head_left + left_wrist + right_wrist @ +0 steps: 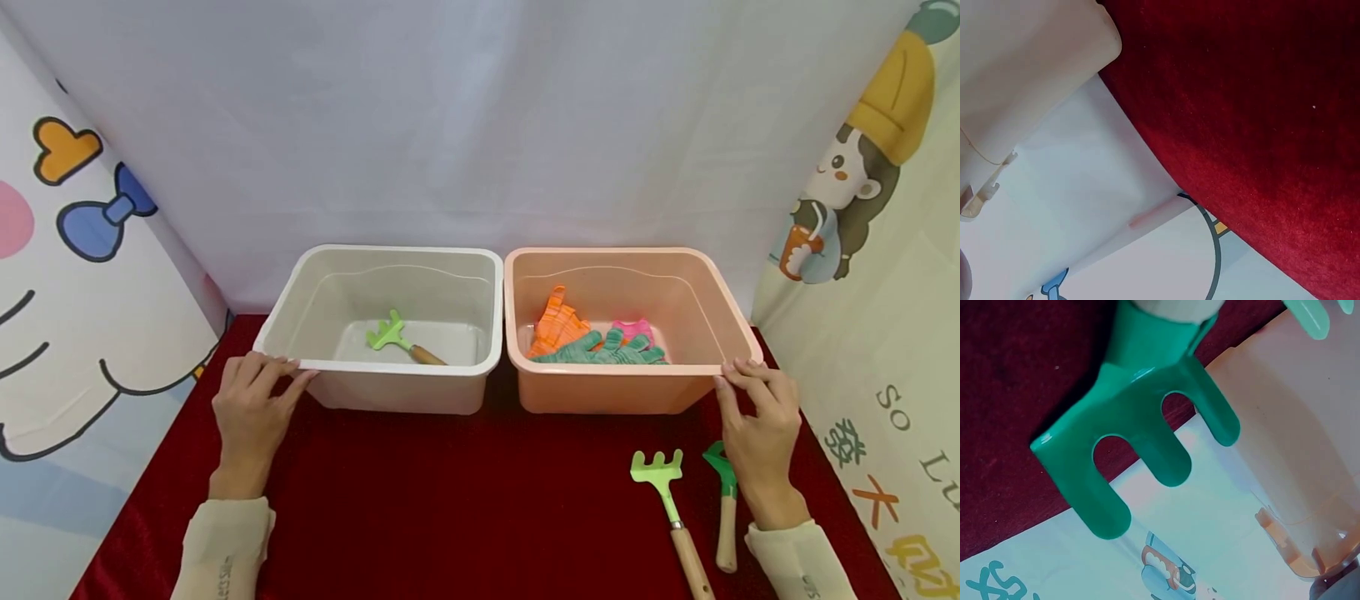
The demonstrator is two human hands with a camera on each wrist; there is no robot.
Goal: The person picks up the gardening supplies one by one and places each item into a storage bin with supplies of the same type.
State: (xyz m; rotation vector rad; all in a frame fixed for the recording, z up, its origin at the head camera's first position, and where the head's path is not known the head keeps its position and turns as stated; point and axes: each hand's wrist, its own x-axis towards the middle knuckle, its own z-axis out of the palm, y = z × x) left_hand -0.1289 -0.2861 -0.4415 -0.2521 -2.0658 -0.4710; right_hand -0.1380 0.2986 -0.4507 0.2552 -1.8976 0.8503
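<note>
My left hand (pixel 253 408) holds the front left corner of a white plastic bin (pixel 405 392), fingers over the rim and thumb at the front. In the bin lies a light green hand rake (pixel 388 332) with a wooden handle. At the front right corner of an orange plastic bin (pixel 600 392), my right hand (pixel 761 425) pinches the rim. Inside are orange gloves (pixel 555 325), green gloves (pixel 600 352) and something pink (pixel 636 330). Just left of my right wrist lies a dark green hand rake (pixel 1141 419), close up in the right wrist view.
Another light green hand rake (pixel 660 475) lies on the red cloth (pixel 450 500), left of the dark green one. The bins stand side by side against a white curtain (pixel 450 125). Printed curtains hang at the left and right.
</note>
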